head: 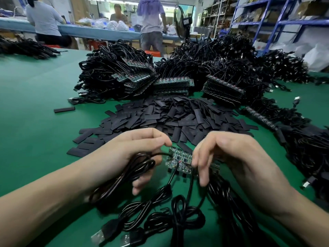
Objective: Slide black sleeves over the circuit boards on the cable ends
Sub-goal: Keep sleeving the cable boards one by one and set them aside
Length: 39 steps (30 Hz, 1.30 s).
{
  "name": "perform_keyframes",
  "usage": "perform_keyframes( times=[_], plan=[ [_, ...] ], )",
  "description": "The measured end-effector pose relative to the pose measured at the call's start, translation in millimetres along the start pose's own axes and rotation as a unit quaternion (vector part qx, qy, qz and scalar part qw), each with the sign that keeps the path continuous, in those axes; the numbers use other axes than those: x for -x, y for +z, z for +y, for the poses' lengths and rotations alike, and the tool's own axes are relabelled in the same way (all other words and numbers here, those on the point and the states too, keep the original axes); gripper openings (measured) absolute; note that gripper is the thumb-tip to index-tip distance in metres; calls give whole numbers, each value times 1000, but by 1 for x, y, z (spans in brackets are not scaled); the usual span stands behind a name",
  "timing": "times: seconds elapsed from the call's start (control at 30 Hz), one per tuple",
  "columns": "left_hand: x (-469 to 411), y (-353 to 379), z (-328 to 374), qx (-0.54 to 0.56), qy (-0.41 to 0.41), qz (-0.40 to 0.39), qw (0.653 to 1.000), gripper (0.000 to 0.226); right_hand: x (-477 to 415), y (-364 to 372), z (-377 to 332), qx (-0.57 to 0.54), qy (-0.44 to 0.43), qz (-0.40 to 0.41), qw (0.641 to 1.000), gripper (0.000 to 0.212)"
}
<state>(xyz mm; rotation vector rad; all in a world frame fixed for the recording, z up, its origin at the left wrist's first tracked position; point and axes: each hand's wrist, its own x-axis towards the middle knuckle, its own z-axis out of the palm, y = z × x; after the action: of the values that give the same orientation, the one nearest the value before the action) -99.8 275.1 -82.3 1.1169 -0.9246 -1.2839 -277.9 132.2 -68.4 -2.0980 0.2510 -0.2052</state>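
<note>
My left hand is closed around a coiled black cable whose end leads to a strip of joined circuit boards lying between my hands. My right hand rests on the right part of that strip, with its fingers curled down over the boards. Whether it grips them is not clear. A wide pile of flat black sleeves lies on the green table just beyond my hands. No sleeve is in either hand.
Large heaps of black cables with board strips stand behind the sleeves. More cables lie at the right and loose USB-ended cables at the front. One stray sleeve lies at the left. Several people work at a far bench.
</note>
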Motion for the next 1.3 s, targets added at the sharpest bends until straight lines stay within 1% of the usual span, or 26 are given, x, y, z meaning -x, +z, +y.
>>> perform_keyframes(
  times=[0.03,0.07,0.1,0.13,0.17,0.2,0.23,0.3,0.37,0.4,0.43,0.5,0.57,0.6,0.67,0.73,0.8,0.9,1.03,1.17,1.27,1.3],
  plan=[
    [2,-2,0,-29,-12,4,999,24,1,1,2,9,-22,65,998,40],
    [4,-4,0,-48,-20,10,999,27,5,3,4,2,-54,156,986,33],
    [5,-5,-1,-80,-19,18,996,29,10,6,7,10,-60,222,973,23],
    [6,-5,-2,-147,-2,31,989,27,15,9,9,36,-42,248,967,16],
    [6,-5,-3,-234,26,50,971,23,19,13,13,85,-17,253,964,14],
    [6,-5,-5,-310,61,64,947,21,14,15,12,139,-1,239,961,17],
    [5,-5,-7,-357,94,73,926,22,14,18,15,195,12,216,957,27],
    [5,-3,-8,-380,142,81,910,25,10,20,12,265,21,167,949,49],
    [6,-1,-6,-388,177,77,901,24,10,21,11,291,27,131,947,64],
    [7,0,-6,-387,192,73,899,24,11,22,11,290,33,119,949,67],
    [8,1,-6,-384,202,68,898,24,10,22,11,283,39,116,951,64],
    [7,2,-6,-378,215,71,898,25,9,21,9,244,40,136,960,46],
    [5,2,-8,-364,216,108,899,29,8,19,9,192,32,175,965,25],
    [3,2,-9,-360,211,132,899,33,9,19,8,174,25,188,966,18],
    [1,1,-10,-385,193,155,889,40,10,19,7,155,10,205,966,12],
    [0,1,-12,-414,178,146,881,43,10,21,6,144,-9,215,966,10],
    [0,3,-12,-403,169,124,891,41,11,23,6,119,-6,217,969,9],
    [-1,4,-13,-385,163,89,904,37,10,22,8,77,21,198,977,9],
    [-1,5,-11,-301,148,43,941,33,8,18,5,19,42,147,988,10],
    [-3,4,-11,-250,130,24,959,37,8,14,5,-69,33,110,991,9],
    [-3,7,-11,-205,123,7,971,29,8,15,5,-130,39,85,987,10],
    [-4,6,-10,-200,123,12,972,30,8,15,4,-144,45,87,985,11]
  ],
)
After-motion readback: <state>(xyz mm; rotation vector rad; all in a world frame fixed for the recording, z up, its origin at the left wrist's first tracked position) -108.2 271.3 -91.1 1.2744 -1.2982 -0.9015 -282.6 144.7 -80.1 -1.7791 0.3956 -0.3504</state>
